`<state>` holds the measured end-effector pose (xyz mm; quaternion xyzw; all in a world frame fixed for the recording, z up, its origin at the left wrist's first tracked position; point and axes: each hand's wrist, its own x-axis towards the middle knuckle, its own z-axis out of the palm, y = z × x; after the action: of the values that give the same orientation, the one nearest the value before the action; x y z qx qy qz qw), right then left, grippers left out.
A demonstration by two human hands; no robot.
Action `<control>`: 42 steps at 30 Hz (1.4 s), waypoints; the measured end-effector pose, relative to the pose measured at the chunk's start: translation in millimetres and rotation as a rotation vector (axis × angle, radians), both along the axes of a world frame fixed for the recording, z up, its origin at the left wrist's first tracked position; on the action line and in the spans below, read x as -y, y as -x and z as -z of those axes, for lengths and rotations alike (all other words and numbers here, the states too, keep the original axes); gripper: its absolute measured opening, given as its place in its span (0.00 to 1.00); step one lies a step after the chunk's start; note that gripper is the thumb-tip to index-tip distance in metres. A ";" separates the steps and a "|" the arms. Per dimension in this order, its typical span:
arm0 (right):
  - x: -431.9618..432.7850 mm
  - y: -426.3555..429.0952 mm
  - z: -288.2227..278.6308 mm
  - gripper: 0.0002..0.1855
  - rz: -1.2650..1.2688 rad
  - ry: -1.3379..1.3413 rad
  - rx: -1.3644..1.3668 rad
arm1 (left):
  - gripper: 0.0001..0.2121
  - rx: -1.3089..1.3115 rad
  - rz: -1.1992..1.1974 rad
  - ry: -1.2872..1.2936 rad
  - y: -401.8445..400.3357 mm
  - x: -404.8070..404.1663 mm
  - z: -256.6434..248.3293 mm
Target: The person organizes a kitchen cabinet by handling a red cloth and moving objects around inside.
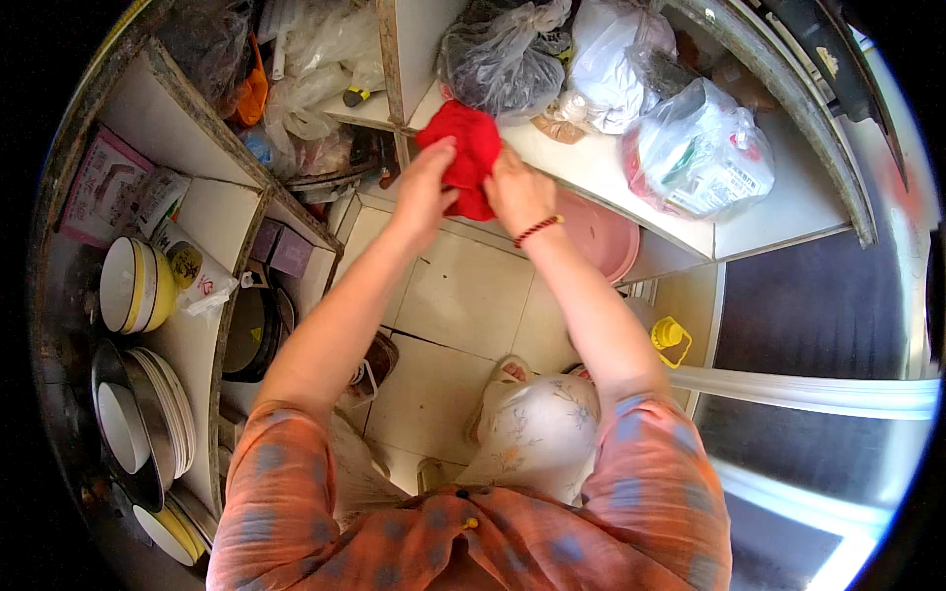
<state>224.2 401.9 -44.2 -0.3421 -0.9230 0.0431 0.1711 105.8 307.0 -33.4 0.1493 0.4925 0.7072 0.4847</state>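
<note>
A bright red cloth [467, 148], bunched up, is held out in front of me at the front edge of a tiled shelf. My left hand [426, 190] grips its left side, thumb and fingers partly blurred. On the right side, my right hand [521, 190] has its fingers curled into the same cloth; a dark red cord bracelet circles that wrist. Just beyond the cloth sits a knotted, translucent grey plastic bag [502, 66]. Below the shelf edge, partly behind my right forearm, is a pink plastic basin [602, 233].
More shelf items are a white bag [613, 59] and a clear bag of packages [698, 159]. At left, shelves hold stacked bowls [137, 284], plates [166, 414] and a dark pan [251, 332]. A yellow-capped jug [667, 334] stands right, near white rails [805, 391].
</note>
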 end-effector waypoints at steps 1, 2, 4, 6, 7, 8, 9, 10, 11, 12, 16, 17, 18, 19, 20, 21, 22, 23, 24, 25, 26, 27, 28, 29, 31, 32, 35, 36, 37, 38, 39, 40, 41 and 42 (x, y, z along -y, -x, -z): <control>-2.6 -14.8 2.5 0.25 0.006 -0.020 -0.025 | 0.19 -0.056 0.024 0.028 -15.4 0.4 2.8; -9.6 -37.8 2.6 0.25 0.026 -0.051 -0.042 | 0.20 -0.052 0.082 -0.005 -34.6 -3.3 6.9; -20.9 -79.7 5.0 0.24 0.067 -0.148 -0.024 | 0.22 0.049 0.218 -0.061 -62.5 -5.1 13.2; -20.1 -99.1 -11.1 0.22 0.189 -0.074 0.122 | 0.25 0.137 0.306 -0.089 -74.1 -3.4 23.5; -25.2 -110.1 -13.0 0.21 0.207 -0.142 0.067 | 0.26 0.189 0.335 -0.085 -80.8 -2.7 25.6; -25.9 -115.6 -17.8 0.21 0.227 -0.210 0.012 | 0.26 0.241 0.369 -0.082 -88.6 -2.9 23.5; -23.2 -117.6 -20.7 0.19 0.236 -0.193 0.019 | 0.27 0.292 0.401 -0.081 -93.3 -3.8 22.1; -22.4 -112.0 -21.1 0.19 0.283 -0.192 0.011 | 0.26 0.310 0.398 -0.078 -95.2 -6.4 23.4; -17.5 -103.0 -18.5 0.18 0.329 -0.181 0.001 | 0.25 0.326 0.392 -0.066 -95.2 -6.4 26.9; -12.0 -92.9 -16.8 0.18 0.373 -0.170 -0.009 | 0.25 0.342 0.384 -0.054 -92.3 -5.5 30.6; 6.4 -65.1 -15.4 0.21 0.073 0.077 -0.183 | 0.20 0.460 0.223 0.049 -59.0 -7.8 26.5; 11.5 -56.9 -12.6 0.19 0.013 0.363 -0.230 | 0.18 0.496 0.161 0.119 -47.0 -4.3 22.4; 18.7 -48.3 -10.2 0.19 -0.074 0.778 -0.472 | 0.17 0.535 0.104 0.178 -35.0 -1.9 19.0; 21.1 -40.1 -12.6 0.17 -0.076 0.877 -0.574 | 0.16 0.506 0.071 0.221 -24.4 -3.8 32.7; 24.5 -28.8 -19.6 0.15 -0.077 0.982 -0.678 | 0.16 0.514 0.008 0.192 -16.7 -1.9 32.4; 27.5 -16.6 -26.5 0.16 -0.093 1.046 -0.811 | 0.16 0.520 -0.053 0.167 -10.9 0.9 30.4; 28.4 -3.0 -35.4 0.18 -0.108 1.109 -0.945 | 0.17 0.525 -0.114 0.142 -4.5 3.1 28.1; 25.0 7.7 -44.4 0.22 -0.238 1.132 -0.997 | 0.18 0.556 -0.139 0.072 -0.4 2.4 17.8; 27.8 24.2 -48.8 0.25 -0.325 1.139 -1.075 | 0.18 0.582 -0.115 -0.050 11.0 3.0 14.4; 29.0 36.7 -55.8 0.28 -0.404 1.060 -0.945 | 0.18 0.606 -0.091 -0.173 24.8 4.0 10.9; 21.6 45.6 -49.0 0.32 -0.478 1.047 -0.828 | 0.18 0.627 -0.057 -0.194 30.6 0.7 0.2; 18.8 56.1 -40.0 0.35 -0.433 0.560 -0.553 | 0.18 0.581 -0.050 -0.201 39.4 -2.6 -2.2; 15.8 63.2 -31.0 0.37 -0.373 0.079 -0.271 | 0.19 0.536 -0.042 -0.207 46.0 -4.1 -3.4; 10.8 68.0 -24.9 0.39 -0.351 0.046 -0.249 | 0.20 0.544 -0.018 -0.158 50.4 -3.3 -3.6; 1.3 70.7 -12.6 0.41 -0.301 -0.023 -0.205 | 0.21 0.559 0.038 -0.061 54.4 -1.9 -3.1; 2.5 70.6 -11.9 0.41 -0.306 -0.019 -0.156 | 0.22 0.518 0.053 0.021 55.0 -0.6 -2.0; 0.0 61.6 -12.2 0.39 -0.313 -0.047 -0.076 | 0.29 0.374 0.095 0.158 46.1 -1.2 0.5; -2.1 55.1 -11.9 0.38 -0.311 -0.071 -0.055 | 0.33 0.356 0.091 0.179 39.6 -2.0 1.2; -3.4 45.5 -11.3 0.36 -0.308 -0.095 -0.034 | 0.34 0.354 0.131 0.193 35.4 -1.6 1.8; -4.3 32.6 -15.0 0.35 -0.300 -0.126 -0.011 | 0.36 0.352 0.178 0.202 29.2 -4.0 3.2; -1.2 26.4 -14.2 0.32 -0.294 -0.164 -0.022 | 0.36 0.400 0.226 0.220 33.0 -3.6 11.2; 0.4 17.8 -12.7 0.32 -0.306 -0.180 -0.038 | 0.36 0.362 0.258 0.244 36.0 0.0 20.6; -2.8 2.3 -11.8 0.31 -0.305 -0.203 -0.047 | 0.35 0.325 0.305 0.262 34.9 0.6 24.2; -1.6 -8.1 -9.6 0.31 -0.312 -0.220 -0.064 | 0.35 0.284 0.341 0.286 37.3 4.6 25.9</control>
<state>232.3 403.6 -34.7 -0.1726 -0.9580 -0.0212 0.2279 68.5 302.4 -59.3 0.0594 0.4821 0.5526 0.6772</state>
